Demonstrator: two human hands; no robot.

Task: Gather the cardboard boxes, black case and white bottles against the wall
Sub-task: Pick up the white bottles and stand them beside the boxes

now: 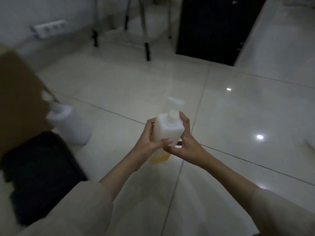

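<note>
A: What do the hands have?

B: Both hands hold one white pump bottle (166, 127). The left hand (150, 142) wraps its side, with the thumb across the front. The right hand (183, 142) has its fingers on the other side, up near the pump. So each grip is closed around that bottle.

A: Is the bottle on the floor?

B: No, it is up in the air over the shiny tiled floor (119, 82). It leans a bit. The bottom part looks yellow.

A: Where are the other things?

B: A second white bottle (71, 123) stands on the floor to the left. It is blurry. Just beside it is a brown cardboard box (18, 99), at the left edge. The black case (40, 176) lies flat on the floor in front of the box, near the left sleeve (81, 210).

A: And far away?

B: Thin metal legs (144, 31) stand at the back, and a white plug strip (49, 28) is on the wall. A big dark panel (214, 28) is at the back right.
</note>
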